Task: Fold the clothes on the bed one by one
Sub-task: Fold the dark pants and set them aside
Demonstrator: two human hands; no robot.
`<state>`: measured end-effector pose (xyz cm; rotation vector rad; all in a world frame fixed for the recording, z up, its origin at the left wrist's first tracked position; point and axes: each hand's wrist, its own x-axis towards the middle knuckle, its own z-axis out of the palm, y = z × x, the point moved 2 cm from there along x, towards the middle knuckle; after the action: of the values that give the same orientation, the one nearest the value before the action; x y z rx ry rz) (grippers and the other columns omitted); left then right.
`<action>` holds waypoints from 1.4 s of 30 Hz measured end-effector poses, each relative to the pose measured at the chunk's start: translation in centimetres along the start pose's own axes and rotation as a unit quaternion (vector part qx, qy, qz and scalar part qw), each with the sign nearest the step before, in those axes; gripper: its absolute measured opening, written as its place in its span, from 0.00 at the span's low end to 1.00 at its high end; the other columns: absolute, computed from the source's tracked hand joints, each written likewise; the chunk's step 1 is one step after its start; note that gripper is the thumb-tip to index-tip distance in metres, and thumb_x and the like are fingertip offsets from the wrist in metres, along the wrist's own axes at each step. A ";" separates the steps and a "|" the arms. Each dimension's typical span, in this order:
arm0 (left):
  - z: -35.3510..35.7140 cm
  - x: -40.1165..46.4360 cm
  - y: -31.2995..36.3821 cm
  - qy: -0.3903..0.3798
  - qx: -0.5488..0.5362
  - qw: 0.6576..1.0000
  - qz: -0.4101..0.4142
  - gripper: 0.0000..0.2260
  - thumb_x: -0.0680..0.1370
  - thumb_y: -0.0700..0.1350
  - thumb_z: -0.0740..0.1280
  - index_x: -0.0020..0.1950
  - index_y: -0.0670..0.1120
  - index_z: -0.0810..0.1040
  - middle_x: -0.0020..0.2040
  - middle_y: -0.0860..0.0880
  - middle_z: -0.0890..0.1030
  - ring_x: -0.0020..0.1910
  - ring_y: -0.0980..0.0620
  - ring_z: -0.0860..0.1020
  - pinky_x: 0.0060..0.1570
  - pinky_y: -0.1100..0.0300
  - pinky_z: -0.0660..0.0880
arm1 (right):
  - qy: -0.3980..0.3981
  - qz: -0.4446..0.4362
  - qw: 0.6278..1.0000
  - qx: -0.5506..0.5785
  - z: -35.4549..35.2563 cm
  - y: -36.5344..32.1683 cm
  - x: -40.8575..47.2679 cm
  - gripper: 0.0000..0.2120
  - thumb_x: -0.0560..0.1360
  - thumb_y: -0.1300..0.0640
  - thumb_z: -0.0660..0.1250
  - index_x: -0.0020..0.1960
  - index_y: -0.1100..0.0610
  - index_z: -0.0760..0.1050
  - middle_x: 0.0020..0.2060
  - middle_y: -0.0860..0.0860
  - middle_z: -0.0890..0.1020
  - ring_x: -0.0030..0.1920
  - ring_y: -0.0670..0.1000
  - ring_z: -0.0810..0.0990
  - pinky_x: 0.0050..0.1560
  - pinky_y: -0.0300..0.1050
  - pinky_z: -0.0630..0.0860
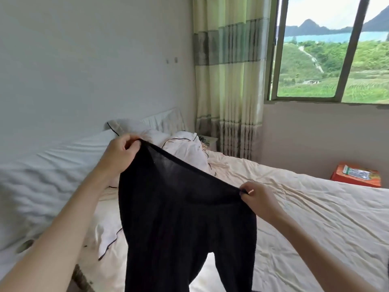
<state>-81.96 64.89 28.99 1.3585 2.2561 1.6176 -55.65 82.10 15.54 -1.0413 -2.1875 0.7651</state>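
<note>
I hold a pair of black trousers [179, 209] up above the bed [315, 207], stretched wide at the waistband. My left hand [121, 152] pinches one end of the waistband, thumb and fingers curled over the hem, and my right hand [260, 199] pinches the other end (this side sits lower, so the band slopes down to the right). The two legs hang down over the bed's near edge. Past them, toward the head end, white clothes with dark piping [185, 148] lie heaped beside a pillow [117, 126]. An orange box [355, 174] sits beyond the bed's far side.
</note>
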 end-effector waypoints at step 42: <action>-22.0 0.2 -6.5 0.185 -0.010 0.983 0.000 0.06 0.79 0.46 0.64 0.43 0.49 0.77 0.39 0.48 0.76 0.38 0.52 0.73 0.40 0.59 0.68 | 0.060 -0.060 0.996 0.028 2.5 -24.9 6.1 0.28 0.76 0.40 0.61 0.27 0.57 0.58 0.22 0.50 0.64 0.25 0.50 0.64 0.31 0.44 0.61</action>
<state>-97.01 48.29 33.92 1.1296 2.4170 2.0324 -72.38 73.30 32.99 -0.8957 -2.0934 0.6872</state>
